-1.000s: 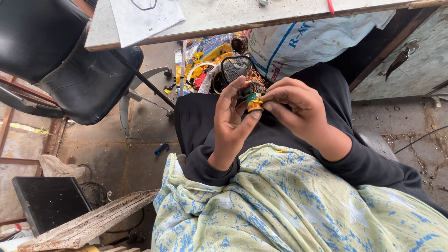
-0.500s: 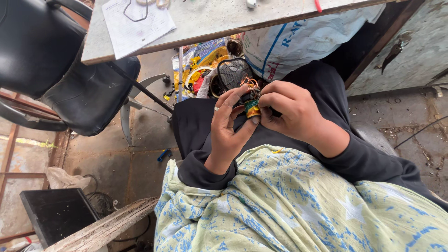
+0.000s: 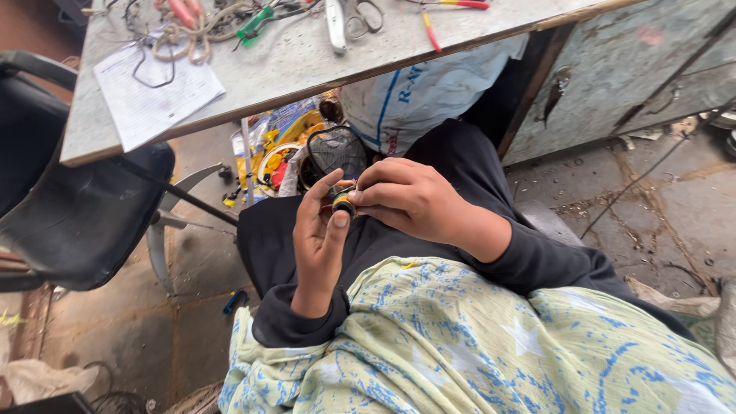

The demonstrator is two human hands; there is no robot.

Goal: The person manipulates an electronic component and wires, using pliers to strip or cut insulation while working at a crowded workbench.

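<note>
1. A pale green cloth with blue splashes and white stars (image 3: 475,345) lies nearest, draped over the person's lap and lower arms.
2. Black sleeves come out from under it, over black-clad legs (image 3: 452,165).
3. The left hand (image 3: 318,238) stands upright, palm turned toward the wearer, thumb and fingertips pressed on a small round coil-like part with black, yellow and orange on it (image 3: 343,202).
4. The right hand (image 3: 414,198) comes in from the right and closes its fingers on the same part from the other side, so both hands are clamped on it just above the knees. Most of the part is hidden by the fingers.
5. Just beyond the hands, on the ground, sits a dark round wire-mesh grille (image 3: 336,152) beside a jumble of yellow and red parts (image 3: 276,149) and a white sack with blue stripes (image 3: 422,92).
6. To the left stands a black office chair (image 3: 69,222).
7. Farthest is a worn grey tabletop (image 3: 307,61) carrying a white sheet of paper (image 3: 157,100), scissors (image 3: 360,15), a green-handled tool (image 3: 254,23) and tangled cords.
</note>
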